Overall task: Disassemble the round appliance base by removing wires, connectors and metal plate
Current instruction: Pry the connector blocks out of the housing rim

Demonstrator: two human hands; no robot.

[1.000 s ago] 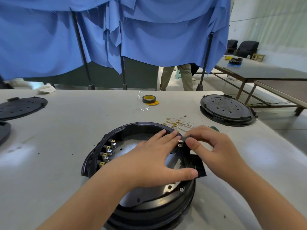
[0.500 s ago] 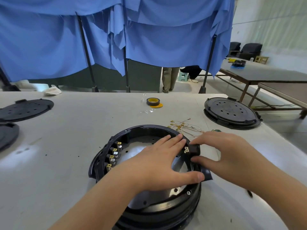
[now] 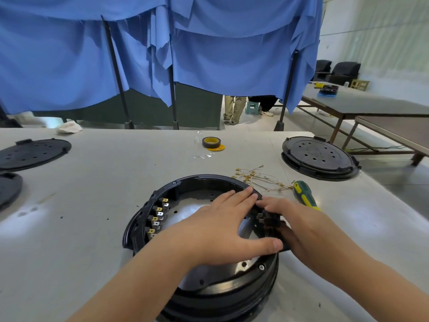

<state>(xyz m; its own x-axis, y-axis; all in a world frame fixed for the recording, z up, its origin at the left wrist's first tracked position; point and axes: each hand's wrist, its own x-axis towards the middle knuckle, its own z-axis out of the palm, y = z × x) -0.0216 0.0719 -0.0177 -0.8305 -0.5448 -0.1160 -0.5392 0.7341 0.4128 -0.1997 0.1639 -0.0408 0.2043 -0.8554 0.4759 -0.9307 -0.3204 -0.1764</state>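
While the round appliance base (image 3: 209,275) sits on the table (image 3: 92,194) just in front of us, we work at its right rim, where a black connector block (image 3: 269,219) with small metal tabs stands at the edge of the shiny metal plate (image 3: 185,214). Our left hand (image 3: 216,231) lies flat across the plate, fingers (image 3: 241,194) straight and reaching the far rim, thumb stretched toward the near rim, so it steadies the base without gripping anything. Our right hand (image 3: 308,231) curls round the connector block from outside; its fingertips are hidden behind the block, but the hold looks like a pinch. To do this step well, we judge that we should keep the left palm pressing down so the base cannot swing, and rock the block gently out of its seat instead of yanking, since the plastic rim may crack. A row of terminals (image 3: 157,219) still sits along the left inner wall. Beyond the base lie loose wires (image 3: 257,180) already freed, a green and yellow screwdriver (image 3: 304,196) beside them, a roll of tape (image 3: 210,142) farther off, and black round lids (image 3: 318,156) near the table's edges.
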